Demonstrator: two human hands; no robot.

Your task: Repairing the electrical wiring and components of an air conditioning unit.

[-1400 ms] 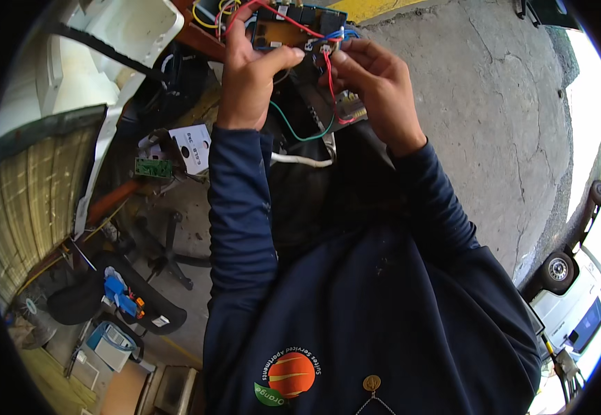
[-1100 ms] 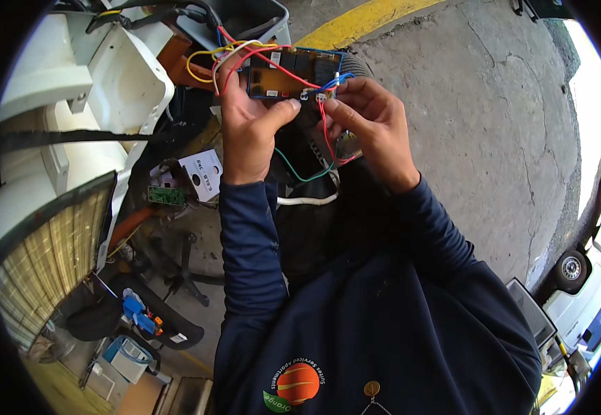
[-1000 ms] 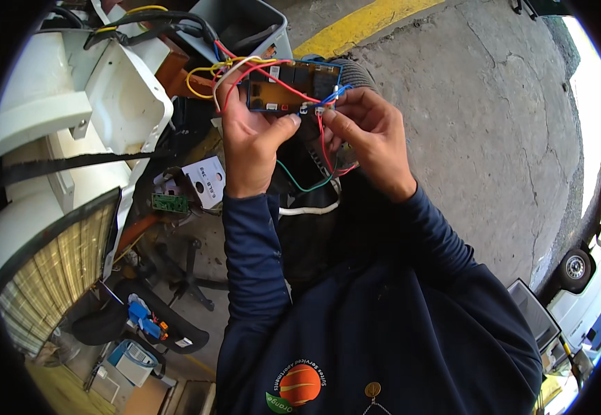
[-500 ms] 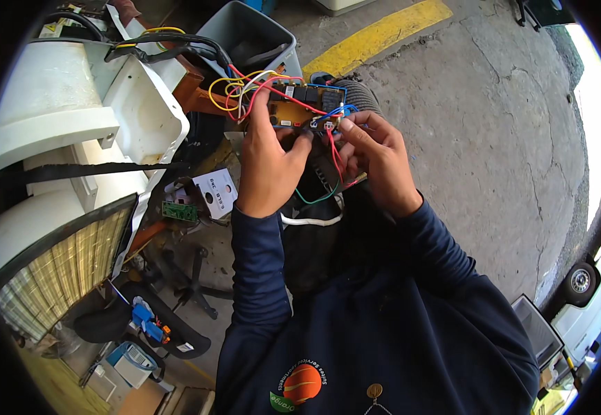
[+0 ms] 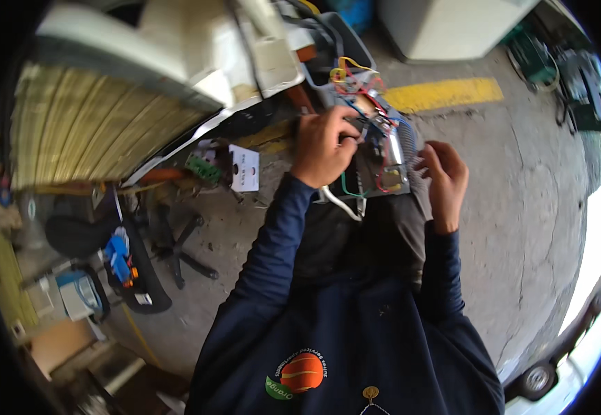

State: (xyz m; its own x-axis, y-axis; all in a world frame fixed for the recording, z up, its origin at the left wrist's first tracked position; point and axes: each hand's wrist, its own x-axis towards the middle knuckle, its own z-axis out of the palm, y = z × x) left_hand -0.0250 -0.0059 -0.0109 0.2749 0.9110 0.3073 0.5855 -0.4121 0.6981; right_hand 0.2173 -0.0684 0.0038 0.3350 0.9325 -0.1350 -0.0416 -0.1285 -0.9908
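Red wires (image 5: 383,178) show near the left grip (image 5: 322,146), hold unclear, the right grip (image 5: 447,174) half-spread.

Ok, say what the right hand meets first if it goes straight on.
The right hand would likely meet the grey ribbed piece first, then the wired casing; depth is unclear, so it might pass above.

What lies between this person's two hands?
In the head view, part of the wired unit, including its silvery cylinder, lies between the left hand and right hand.
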